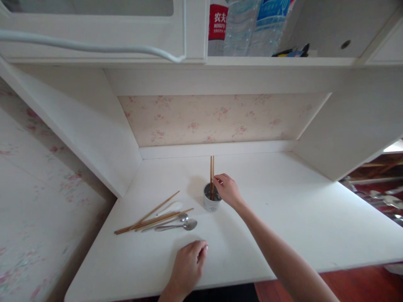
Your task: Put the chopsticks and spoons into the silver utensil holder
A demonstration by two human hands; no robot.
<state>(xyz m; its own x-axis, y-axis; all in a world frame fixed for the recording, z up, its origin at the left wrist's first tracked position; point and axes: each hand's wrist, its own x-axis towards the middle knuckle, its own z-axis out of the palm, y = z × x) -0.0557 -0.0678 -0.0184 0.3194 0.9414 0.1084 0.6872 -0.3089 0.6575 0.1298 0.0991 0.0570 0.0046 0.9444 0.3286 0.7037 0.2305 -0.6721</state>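
Note:
My right hand [228,189] is closed at the side of two upright wooden chopsticks [211,170], its fingertips pinched on them. Their lower ends stand inside a white utensil holder [211,204] with small holes in its wall. Near the table's front edge my left hand [189,264] rests with its fingers curled in, and nothing shows in it. Just beyond it lie a metal spoon [190,225], a second metal spoon [183,217] and a white spoon [174,206]. Several loose wooden chopsticks [151,221] lie crossed beside the spoons.
All this is on a white table [283,218] with side panels and a papered back wall [220,119]. Overhead, a shelf [283,61] holds plastic bottles [242,27]. A white cable [94,45] hangs across the cabinet at upper left.

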